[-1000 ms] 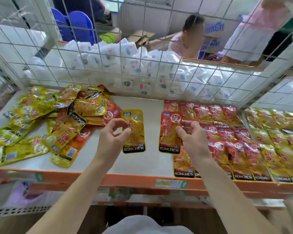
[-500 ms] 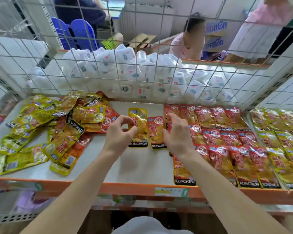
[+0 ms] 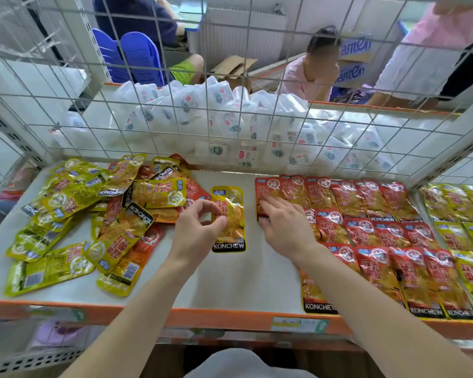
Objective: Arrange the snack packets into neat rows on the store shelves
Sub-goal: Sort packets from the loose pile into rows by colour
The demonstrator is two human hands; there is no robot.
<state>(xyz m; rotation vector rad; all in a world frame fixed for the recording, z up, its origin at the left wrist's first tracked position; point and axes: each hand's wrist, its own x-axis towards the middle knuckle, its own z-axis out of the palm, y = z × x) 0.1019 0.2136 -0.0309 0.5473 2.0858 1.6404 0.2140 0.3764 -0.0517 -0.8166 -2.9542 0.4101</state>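
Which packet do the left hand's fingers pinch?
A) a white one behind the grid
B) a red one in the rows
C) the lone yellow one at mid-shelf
C: the left hand pinches the lone yellow packet by its edge; the right hand lies flat on a red packet.

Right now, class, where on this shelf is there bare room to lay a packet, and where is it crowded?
Bare shelf runs from the yellow packet down to the orange front edge, between the loose pile and the red rows. Both are crowded.
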